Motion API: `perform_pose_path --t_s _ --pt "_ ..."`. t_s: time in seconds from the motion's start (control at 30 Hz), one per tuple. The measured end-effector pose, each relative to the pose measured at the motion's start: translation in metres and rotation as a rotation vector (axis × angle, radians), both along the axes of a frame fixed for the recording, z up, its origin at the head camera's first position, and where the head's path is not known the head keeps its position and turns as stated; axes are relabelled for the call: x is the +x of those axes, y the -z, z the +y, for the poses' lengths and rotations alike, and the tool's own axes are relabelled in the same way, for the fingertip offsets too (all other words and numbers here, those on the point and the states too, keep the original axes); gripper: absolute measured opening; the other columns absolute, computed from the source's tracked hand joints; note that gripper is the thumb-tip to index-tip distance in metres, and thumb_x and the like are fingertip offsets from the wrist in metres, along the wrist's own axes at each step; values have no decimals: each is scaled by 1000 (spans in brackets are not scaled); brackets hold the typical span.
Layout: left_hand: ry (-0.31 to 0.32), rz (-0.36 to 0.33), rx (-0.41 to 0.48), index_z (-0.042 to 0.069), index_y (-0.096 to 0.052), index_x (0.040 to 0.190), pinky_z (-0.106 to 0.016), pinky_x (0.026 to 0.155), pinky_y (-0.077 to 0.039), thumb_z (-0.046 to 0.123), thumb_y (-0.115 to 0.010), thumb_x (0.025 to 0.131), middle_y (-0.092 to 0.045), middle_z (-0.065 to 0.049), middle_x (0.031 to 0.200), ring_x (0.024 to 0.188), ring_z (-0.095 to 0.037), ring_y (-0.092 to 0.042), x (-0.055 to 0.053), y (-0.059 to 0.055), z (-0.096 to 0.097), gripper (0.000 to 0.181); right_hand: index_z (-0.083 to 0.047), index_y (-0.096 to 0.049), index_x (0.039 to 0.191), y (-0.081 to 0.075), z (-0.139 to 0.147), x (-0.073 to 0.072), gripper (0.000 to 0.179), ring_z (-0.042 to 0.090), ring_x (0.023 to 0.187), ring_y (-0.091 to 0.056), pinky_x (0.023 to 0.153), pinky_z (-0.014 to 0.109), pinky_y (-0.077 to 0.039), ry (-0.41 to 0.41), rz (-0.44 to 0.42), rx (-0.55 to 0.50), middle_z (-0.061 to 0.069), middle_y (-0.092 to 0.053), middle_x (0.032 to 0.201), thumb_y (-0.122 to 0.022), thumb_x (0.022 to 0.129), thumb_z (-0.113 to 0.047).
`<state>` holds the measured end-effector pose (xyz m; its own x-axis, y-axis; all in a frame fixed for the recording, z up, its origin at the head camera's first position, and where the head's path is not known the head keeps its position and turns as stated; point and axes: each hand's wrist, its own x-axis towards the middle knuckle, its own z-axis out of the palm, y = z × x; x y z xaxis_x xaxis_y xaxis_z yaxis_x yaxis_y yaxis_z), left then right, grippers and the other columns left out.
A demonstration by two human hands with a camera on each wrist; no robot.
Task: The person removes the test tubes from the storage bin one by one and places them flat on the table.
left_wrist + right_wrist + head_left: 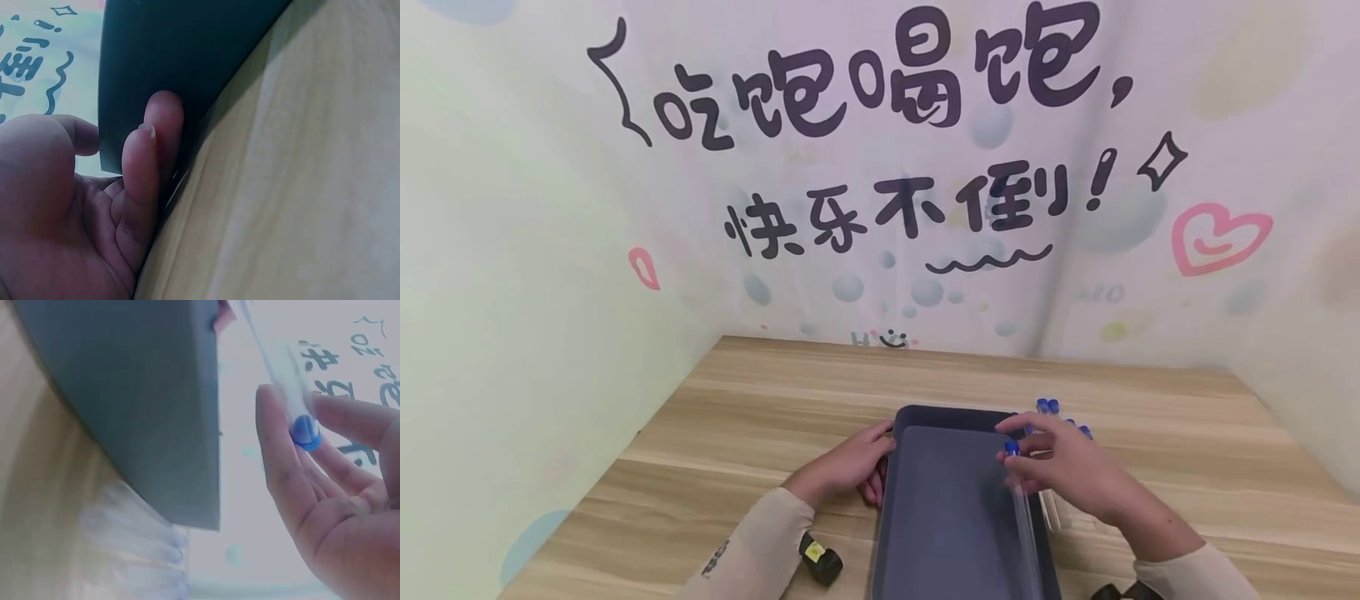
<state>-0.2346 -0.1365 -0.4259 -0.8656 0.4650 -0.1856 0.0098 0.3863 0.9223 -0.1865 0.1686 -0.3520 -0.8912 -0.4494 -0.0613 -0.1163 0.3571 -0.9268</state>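
Observation:
A dark grey rectangular tray (951, 508) lies on the wooden table, its long side pointing away from me. My left hand (846, 462) grips its left rim near the far corner; in the left wrist view the thumb is at the edge and two fingers (140, 172) lie against the outer wall. Over the tray's right rim, my right hand (1075, 467) pinches a long clear plastic tube (1026, 537) just below its blue cap (1011, 448). The tube slants down toward me, also visible in the right wrist view between thumb and fingers (281, 450).
Several more clear tubes with blue caps (1048, 406) lie on the table right of the tray, partly hidden behind my right hand. A printed white backdrop (880, 292) stands behind the wooden table (805, 375). A black device (822, 562) sits at my left wrist.

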Motion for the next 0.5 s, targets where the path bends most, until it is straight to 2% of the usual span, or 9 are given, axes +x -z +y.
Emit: perform_pose_path --t_s 0.13,0.23,0.33,0.5 --pt "8 -3 6 22 -28 144 -35 40 -51 27 -30 100 -58 -14 55 42 -21 -59 1 0 -1 44 -6 -41 130 -7 13 -3 51 35 81 -67 66 39 -58 66 17 -17 22 -62 105 -63 87 -22" --pt "10 -5 13 23 -29 144 -35 40 -51 27 -30 100 -57 -14 55 42 -21 -59 2 -1 0 44 -9 -42 130 -9 24 -8 50 32 78 -67 65 38 -58 127 41 19 24 -61 107 -62 87 -24" --pt "9 -5 20 23 -29 144 -35 39 -51 27 -30 100 -58 -14 56 42 -21 -59 2 -2 0 44 -9 -42 129 -7 34 -15 49 29 77 -67 65 37 -58 164 54 66 23 -61 106 -62 88 -25" --pt "16 -4 19 23 -29 144 -35 40 -51 27 -29 100 -58 -14 56 42 -20 -59 1 -2 -1 44 -2 -46 127 2 45 -24 48 29 78 -66 66 36 -58 180 45 137 20 -64 102 -61 88 -27"
